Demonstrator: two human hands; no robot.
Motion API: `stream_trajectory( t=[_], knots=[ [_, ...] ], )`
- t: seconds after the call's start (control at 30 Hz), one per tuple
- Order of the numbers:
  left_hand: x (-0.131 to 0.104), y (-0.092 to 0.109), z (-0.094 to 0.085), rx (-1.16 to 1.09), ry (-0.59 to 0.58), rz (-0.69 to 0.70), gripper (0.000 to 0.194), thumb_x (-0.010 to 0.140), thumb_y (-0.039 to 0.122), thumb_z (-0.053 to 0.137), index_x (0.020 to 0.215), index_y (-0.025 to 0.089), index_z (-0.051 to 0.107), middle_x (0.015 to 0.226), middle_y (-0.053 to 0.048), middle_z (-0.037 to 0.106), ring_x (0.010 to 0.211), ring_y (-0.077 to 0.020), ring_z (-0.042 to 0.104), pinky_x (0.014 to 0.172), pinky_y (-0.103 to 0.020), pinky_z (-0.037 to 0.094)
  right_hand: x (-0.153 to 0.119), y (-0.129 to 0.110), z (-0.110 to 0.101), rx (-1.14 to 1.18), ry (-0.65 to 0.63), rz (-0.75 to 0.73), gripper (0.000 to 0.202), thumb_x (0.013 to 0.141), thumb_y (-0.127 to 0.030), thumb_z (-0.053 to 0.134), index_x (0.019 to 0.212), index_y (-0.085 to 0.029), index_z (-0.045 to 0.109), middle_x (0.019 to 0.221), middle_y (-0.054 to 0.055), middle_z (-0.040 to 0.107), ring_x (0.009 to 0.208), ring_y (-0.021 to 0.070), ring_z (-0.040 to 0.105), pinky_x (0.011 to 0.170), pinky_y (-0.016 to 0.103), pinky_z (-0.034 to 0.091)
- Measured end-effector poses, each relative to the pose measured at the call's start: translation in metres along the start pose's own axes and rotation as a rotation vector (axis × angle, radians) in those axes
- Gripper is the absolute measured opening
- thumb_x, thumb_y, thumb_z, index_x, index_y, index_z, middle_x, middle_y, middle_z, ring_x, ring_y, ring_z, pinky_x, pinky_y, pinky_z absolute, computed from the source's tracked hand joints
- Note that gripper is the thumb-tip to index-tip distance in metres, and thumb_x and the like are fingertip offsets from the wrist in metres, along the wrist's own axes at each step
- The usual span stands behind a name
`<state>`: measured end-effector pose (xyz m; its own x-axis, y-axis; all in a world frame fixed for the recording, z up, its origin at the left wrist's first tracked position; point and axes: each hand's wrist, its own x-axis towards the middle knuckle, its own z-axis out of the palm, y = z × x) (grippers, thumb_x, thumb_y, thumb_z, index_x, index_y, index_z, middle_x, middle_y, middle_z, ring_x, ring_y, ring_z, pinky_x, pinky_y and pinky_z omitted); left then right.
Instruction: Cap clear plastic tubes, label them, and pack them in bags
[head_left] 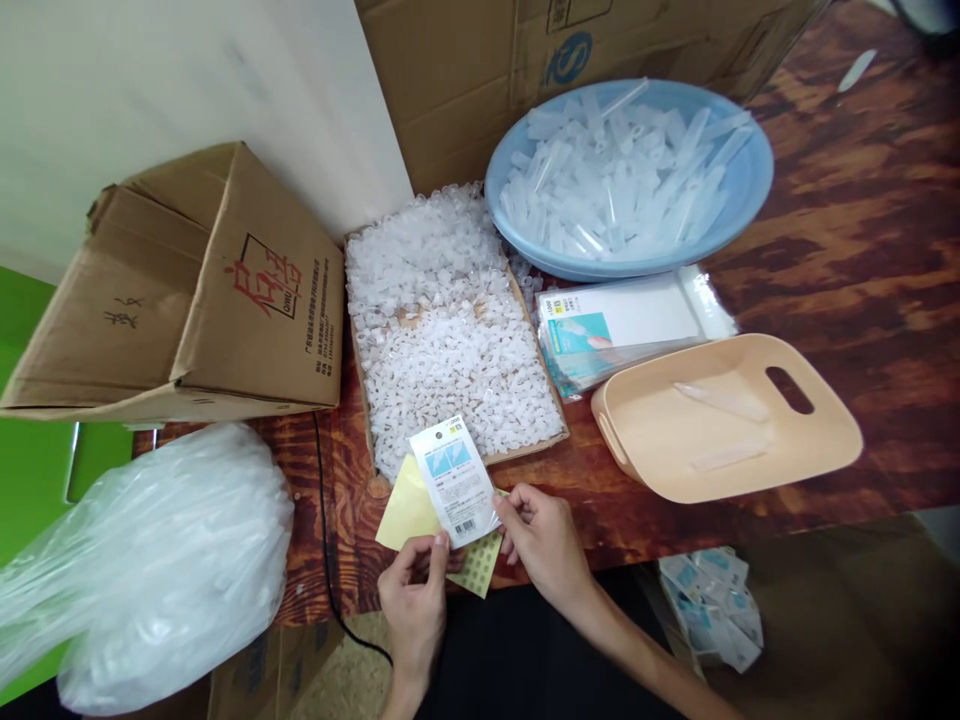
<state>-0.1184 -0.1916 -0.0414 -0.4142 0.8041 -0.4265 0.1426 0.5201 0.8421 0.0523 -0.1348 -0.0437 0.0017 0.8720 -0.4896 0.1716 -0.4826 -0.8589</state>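
Observation:
A white printed packet (459, 482) with a barcode is held up over the table's front edge. My left hand (417, 590) pinches its lower left corner between thumb and fingers. At its lower right edge, my right hand (541, 535) grips it with thumb and bent fingers. Beneath the packet lie a yellow sheet (405, 508) and a sheet of small round stickers (480, 566), both partly covered. Just beyond is a shallow cardboard tray (564, 436) heaped with small whitish plastic pieces (450, 370).
A blue basin (540, 262) of clear plastic tubes stands behind a stack of printed bags (637, 318). A beige basket (645, 440) holds two clear pieces. Left are an open carton (262, 300) and a full plastic bag (195, 550). Packed packets (712, 600) sit below the table edge.

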Motion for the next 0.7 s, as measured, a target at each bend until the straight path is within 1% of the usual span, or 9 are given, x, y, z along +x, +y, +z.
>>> stream_trajectory(
  t=[0.17,0.27,0.33,0.4,0.47,0.53,0.6,0.7],
  knots=[
    [0.003,0.001,0.003,0.025,0.003,0.013,0.037,0.087,0.049,0.073,0.069,0.016,0.072,0.059,-0.001,0.070,0.056,-0.0175,0.067,0.060,-0.024,0.056,0.004,0.002,0.004,-0.145,0.042,-0.053,0.040,0.099,-0.044,0.048,0.064,-0.027,0.042,0.043,0.000,0.059,0.032,0.0167,0.057,0.035,0.023,0.036],
    [0.005,0.002,0.000,-0.064,0.021,-0.047,0.040,0.083,0.050,0.076,0.064,0.016,0.070,0.057,-0.001,0.069,0.052,-0.0174,0.066,0.055,-0.025,0.057,0.005,0.001,0.003,-0.197,0.076,-0.093,0.040,0.100,-0.042,0.046,0.063,-0.027,0.038,0.044,0.001,0.060,0.032,0.0165,0.057,0.035,0.024,0.034],
    [0.006,0.003,-0.004,-0.162,0.073,-0.096,0.040,0.081,0.052,0.078,0.066,0.016,0.071,0.061,-0.002,0.071,0.051,-0.0177,0.067,0.052,-0.026,0.057,0.005,0.001,0.002,-0.198,0.080,-0.093,0.040,0.100,-0.041,0.045,0.063,-0.027,0.038,0.042,0.000,0.058,0.031,0.0165,0.056,0.035,0.024,0.033],
    [0.008,0.007,-0.007,-0.229,0.094,-0.117,0.040,0.080,0.055,0.078,0.076,0.015,0.074,0.069,-0.004,0.075,0.055,-0.0178,0.069,0.053,-0.026,0.058,0.005,0.001,0.001,-0.188,0.076,-0.084,0.040,0.100,-0.042,0.045,0.064,-0.028,0.038,0.039,-0.001,0.055,0.030,0.0164,0.054,0.034,0.024,0.032],
    [0.008,0.013,-0.006,-0.252,0.030,-0.148,0.043,0.077,0.055,0.081,0.090,0.014,0.077,0.079,-0.007,0.078,0.063,-0.0191,0.072,0.056,-0.027,0.060,0.004,0.002,0.000,-0.175,0.070,-0.081,0.041,0.100,-0.044,0.045,0.064,-0.027,0.039,0.038,-0.002,0.055,0.029,0.0160,0.053,0.034,0.024,0.033],
    [0.009,0.020,-0.002,-0.266,-0.088,-0.206,0.049,0.070,0.052,0.088,0.097,0.014,0.077,0.085,-0.009,0.078,0.073,-0.0217,0.074,0.059,-0.027,0.061,0.004,0.002,-0.001,-0.158,0.059,-0.086,0.042,0.100,-0.047,0.045,0.064,-0.027,0.040,0.039,-0.002,0.055,0.029,0.0158,0.054,0.035,0.023,0.035],
    [0.008,0.025,0.003,-0.307,-0.167,-0.254,0.047,0.063,0.047,0.094,0.091,0.013,0.078,0.086,-0.009,0.078,0.076,-0.0212,0.073,0.061,-0.026,0.060,0.004,0.002,-0.003,-0.118,0.043,-0.087,0.043,0.100,-0.051,0.046,0.065,-0.026,0.042,0.041,-0.002,0.056,0.031,0.0157,0.055,0.036,0.023,0.038],
    [0.007,0.028,0.006,-0.413,-0.233,-0.288,0.039,0.063,0.042,0.095,0.074,0.013,0.072,0.073,-0.004,0.073,0.062,-0.0122,0.063,0.057,-0.019,0.052,0.003,0.003,-0.007,0.019,0.001,-0.086,0.046,0.099,-0.057,0.050,0.067,-0.025,0.047,0.044,-0.002,0.058,0.033,0.0145,0.055,0.037,0.022,0.039]
  ],
)
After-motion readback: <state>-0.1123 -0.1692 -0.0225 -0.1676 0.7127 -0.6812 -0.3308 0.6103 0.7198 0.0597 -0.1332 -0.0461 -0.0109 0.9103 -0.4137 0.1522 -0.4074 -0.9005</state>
